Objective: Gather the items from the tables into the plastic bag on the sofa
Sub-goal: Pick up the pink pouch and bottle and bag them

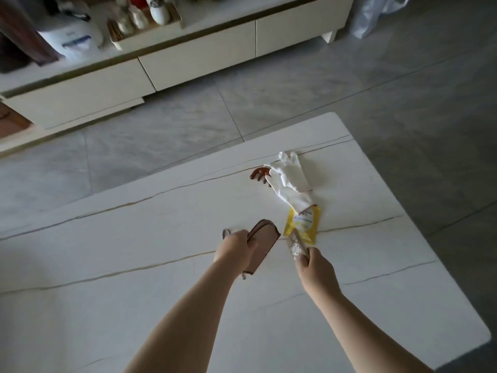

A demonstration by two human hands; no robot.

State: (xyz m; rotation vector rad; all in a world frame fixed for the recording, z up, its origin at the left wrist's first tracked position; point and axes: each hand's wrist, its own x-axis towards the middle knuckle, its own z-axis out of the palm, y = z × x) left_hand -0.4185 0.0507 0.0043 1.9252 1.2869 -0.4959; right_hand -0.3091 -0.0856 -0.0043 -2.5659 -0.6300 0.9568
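Observation:
My left hand point(234, 249) grips a pinkish-brown pouch point(262, 244) just above the white marble table point(134, 278). My right hand point(314, 267) holds a small beige patterned case point(297, 247) by its lower end. Beyond it a yellow packet point(302, 223) lies flat on the table. Farther back lie white gloves point(291, 179), partly covering a dark brown wooden comb-like piece point(259, 175). The sofa and the plastic bag on it are out of view.
A cream TV cabinet point(188, 63) stands across the grey tiled floor point(349, 90), carrying a tray of bottles point(145, 20) and a white appliance point(72, 39). A white plastic bag point(373, 14) leans on the floor at the far right.

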